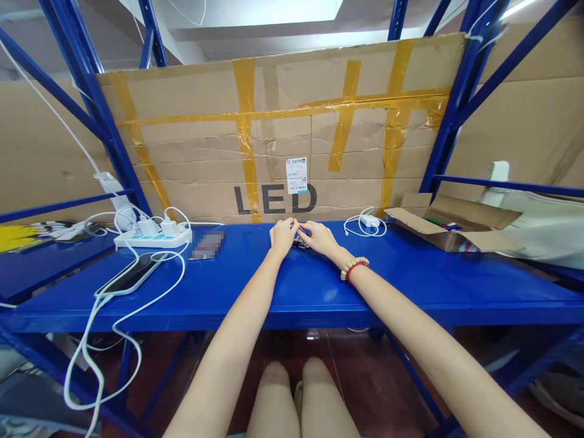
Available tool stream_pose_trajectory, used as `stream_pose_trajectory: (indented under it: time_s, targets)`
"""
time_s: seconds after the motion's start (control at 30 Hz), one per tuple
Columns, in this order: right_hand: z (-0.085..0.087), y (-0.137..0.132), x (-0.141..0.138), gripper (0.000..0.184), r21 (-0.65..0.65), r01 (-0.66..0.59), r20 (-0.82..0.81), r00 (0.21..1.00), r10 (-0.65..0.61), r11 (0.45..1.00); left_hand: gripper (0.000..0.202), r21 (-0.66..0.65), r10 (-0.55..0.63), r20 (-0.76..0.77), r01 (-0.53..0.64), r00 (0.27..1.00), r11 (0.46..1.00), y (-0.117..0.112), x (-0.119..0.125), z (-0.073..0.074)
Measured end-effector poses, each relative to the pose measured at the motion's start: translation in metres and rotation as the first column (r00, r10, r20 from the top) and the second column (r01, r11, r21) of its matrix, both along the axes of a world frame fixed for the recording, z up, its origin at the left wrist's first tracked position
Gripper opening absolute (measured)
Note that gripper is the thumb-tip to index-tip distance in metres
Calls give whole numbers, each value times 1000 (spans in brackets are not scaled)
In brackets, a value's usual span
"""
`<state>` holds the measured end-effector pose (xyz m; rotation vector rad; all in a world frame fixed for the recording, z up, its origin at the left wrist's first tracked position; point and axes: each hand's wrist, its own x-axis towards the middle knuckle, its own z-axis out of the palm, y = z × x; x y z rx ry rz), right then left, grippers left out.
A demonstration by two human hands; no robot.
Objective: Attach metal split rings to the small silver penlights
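Both hands meet at the back middle of the blue shelf table (219, 286), close to the cardboard wall. My left hand (283, 236) is closed, its fingers bent and pressed together at the tips. My right hand (320, 237) comes in from the other side, also closed, with its fingertips almost against the left ones. Whatever they pinch is too small to make out. Just below the fingertips lies a small cluster of dark and silvery pieces (301, 243), partly covered by the hands. A beaded bracelet (353, 267) circles my right wrist.
A white power strip (155, 238) with plugged chargers and trailing white cables stands left, beside a phone (132, 275) and a blurred flat item (208, 245). On the right are a coiled cable with a charger (369, 221) and an open cardboard box (449, 234). Blue posts flank the table.
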<state>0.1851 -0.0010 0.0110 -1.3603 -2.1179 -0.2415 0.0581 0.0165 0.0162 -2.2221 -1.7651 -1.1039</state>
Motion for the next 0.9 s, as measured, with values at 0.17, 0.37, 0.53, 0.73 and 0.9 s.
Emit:
stream_pose_trajectory:
  time_s: [0.17,0.37,0.53,0.73,0.9]
  targets:
    - [-1,1,0,28,-7,-25,-33,999,25,1000,30,17,0,-1,0,1000,1000,1,-1,-1]
    - [-3,3,0,32,-42,-113,-82,991,109,993,46,-28,21,1,-21,1000,999,-1,0,1]
    - [-3,3,0,34,-77,-132,-155,981,119,988,50,-42,85,4,-85,996,996,-2,0,3]
    - [-6,7,1,41,-108,-164,-206,969,140,980,49,-63,94,11,-93,995,994,0,-2,3]
    - [-7,11,1,37,-108,-175,-210,966,150,979,43,-76,97,-13,-97,995,992,2,-1,1]
